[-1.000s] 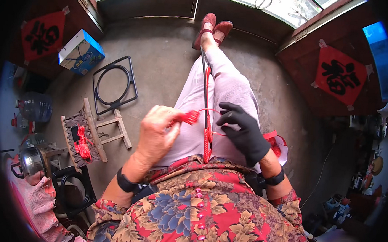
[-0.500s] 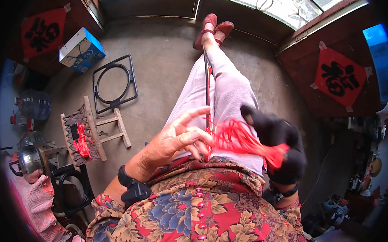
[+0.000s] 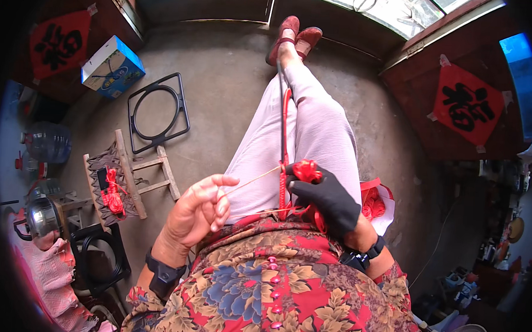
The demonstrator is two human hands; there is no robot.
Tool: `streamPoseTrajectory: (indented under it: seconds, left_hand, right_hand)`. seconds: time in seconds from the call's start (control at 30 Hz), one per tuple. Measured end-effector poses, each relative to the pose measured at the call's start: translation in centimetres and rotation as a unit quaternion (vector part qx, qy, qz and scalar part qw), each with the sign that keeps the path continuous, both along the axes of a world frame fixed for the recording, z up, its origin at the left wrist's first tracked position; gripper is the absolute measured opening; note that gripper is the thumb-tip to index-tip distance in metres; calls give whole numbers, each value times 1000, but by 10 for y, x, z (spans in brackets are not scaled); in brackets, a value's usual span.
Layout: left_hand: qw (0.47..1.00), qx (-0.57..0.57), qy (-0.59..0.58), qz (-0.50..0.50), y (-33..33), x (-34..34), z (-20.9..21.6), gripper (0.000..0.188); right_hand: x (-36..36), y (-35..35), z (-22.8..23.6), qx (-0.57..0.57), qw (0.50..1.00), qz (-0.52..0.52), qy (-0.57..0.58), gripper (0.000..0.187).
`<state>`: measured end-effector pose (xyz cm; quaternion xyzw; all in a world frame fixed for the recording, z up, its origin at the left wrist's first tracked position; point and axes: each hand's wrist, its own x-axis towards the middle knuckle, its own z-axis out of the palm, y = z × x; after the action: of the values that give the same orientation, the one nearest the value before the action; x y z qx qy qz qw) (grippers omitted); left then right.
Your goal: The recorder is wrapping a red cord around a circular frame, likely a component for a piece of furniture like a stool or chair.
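Observation:
A black frame [image 3: 282, 125] stands edge-on between my legs, with red cord wrapping [image 3: 283, 187] wound tightly along its near part. My bare left hand [image 3: 196, 211] is drawn off to the left of it, its fingers curled round a thin tan strand [image 3: 253, 181]. That strand runs taut to the wrapping, and a second length comes back lower down near my waist. In a black glove, my right hand [image 3: 331, 200] is at the right side of the wrapping, closed on a bundle of red cord [image 3: 307, 171]. Its fingertips are partly hidden by the bundle.
Beside my right thigh sits an open bag [image 3: 378, 202] with red cord in it. To the left, a wooden folding stool [image 3: 120, 180] carries another red cord bundle [image 3: 114, 200]. A second black frame [image 3: 158, 114] and a blue-white box [image 3: 113, 67] are farther out on the floor.
My right hand has come in leftward to the frame with the red cord, now gathered compactly rather than swinging loose. My left hand has moved left and down, stretching the tan strand.

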<state>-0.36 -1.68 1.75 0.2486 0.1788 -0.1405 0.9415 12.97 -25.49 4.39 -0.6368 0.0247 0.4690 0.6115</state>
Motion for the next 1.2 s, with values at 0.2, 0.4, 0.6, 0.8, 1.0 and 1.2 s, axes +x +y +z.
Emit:
streamPoseTrajectory:
  seconds: [0.2, 0.4, 0.6, 0.8, 1.0, 1.2]
  left_hand:
    - [966, 213, 84, -121, 1, -32, 4, 20]
    - [975, 155, 0, -161, 1, -30, 16, 17]
    - [986, 20, -161, -26, -15, 12, 22, 22]
    - [950, 295, -92, -51, -33, 62, -16, 30]
    - [896, 418, -116, -91, -53, 63, -30, 32]
    - [828, 536, -108, -122, -46, 64, -31, 22]
  right_hand:
    - [-3, 14, -3, -35, 997, 20, 62, 30]
    - [1, 13, -5, -39, 992, 50, 106, 25]
    - [26, -17, -6, -60, 987, -73, -130, 28]
    - [32, -23, -16, -183, 871, 52, -453, 22]
    - [20, 2, -5, 9, 993, 77, -91, 54]
    - [27, -7, -3, -63, 986, 110, -109, 55]
